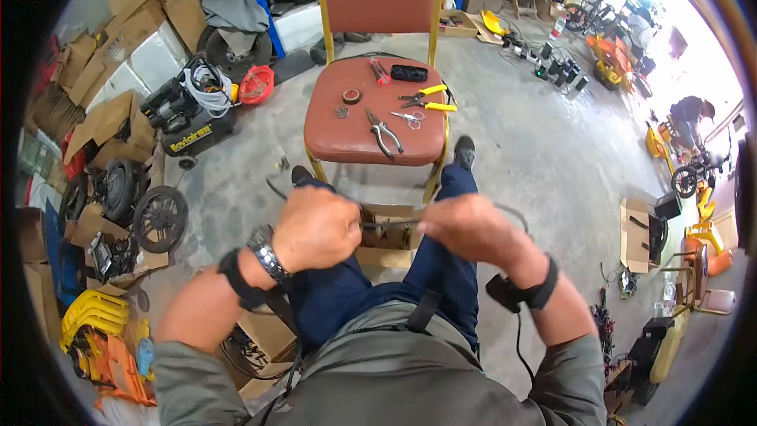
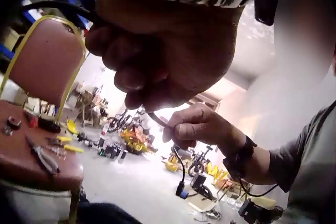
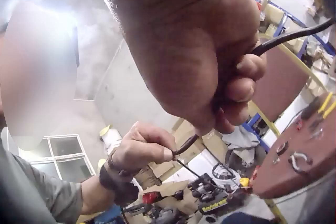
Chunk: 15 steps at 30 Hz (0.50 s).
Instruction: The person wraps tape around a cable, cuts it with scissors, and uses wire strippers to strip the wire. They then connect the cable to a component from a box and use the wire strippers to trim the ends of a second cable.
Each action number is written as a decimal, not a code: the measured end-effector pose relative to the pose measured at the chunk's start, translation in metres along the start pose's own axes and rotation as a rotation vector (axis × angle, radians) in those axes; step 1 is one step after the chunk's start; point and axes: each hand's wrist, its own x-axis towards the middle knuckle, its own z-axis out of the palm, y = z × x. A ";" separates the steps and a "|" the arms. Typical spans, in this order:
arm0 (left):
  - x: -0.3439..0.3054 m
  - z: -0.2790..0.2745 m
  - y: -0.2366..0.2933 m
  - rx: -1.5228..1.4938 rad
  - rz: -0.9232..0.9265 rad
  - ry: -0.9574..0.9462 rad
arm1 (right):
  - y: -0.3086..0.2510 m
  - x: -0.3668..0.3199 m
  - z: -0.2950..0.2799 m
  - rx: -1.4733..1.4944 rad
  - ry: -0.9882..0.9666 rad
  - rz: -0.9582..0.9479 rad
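A black cable [image 1: 390, 223] runs between my two hands above my lap. My left hand [image 1: 315, 229] grips it with fingers curled round; one end of the cable sticks out past this hand. Across from it, my right hand [image 1: 477, 229] pinches the same cable, also seen close up in the right wrist view, where the cable [image 3: 294, 37] leaves the fist. A blue-tipped plug [image 2: 182, 190] hangs below the right hand in the left wrist view. On the chair ahead lie pliers [image 1: 384, 136], yellow-handled pliers [image 1: 434, 106], scissors [image 1: 408, 117] and a roll of tape [image 1: 352, 96].
The red chair [image 1: 331, 138] stands just beyond my knees, a black pouch [image 1: 409, 72] on its seat. An open cardboard box [image 1: 382, 258] sits between my legs. An air compressor [image 1: 193, 136] and wheels [image 1: 161, 219] lie to the left; a person [image 1: 688, 116] is far right.
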 end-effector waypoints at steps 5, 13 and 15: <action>-0.030 0.091 -0.029 -0.232 -0.293 -0.125 | 0.024 -0.013 0.091 0.248 0.057 0.098; -0.033 0.156 -0.058 -0.371 -0.329 -0.169 | 0.053 -0.002 0.128 0.425 0.071 0.355; -0.027 0.157 -0.066 -0.393 -0.333 -0.202 | 0.065 0.018 0.126 0.418 0.143 0.349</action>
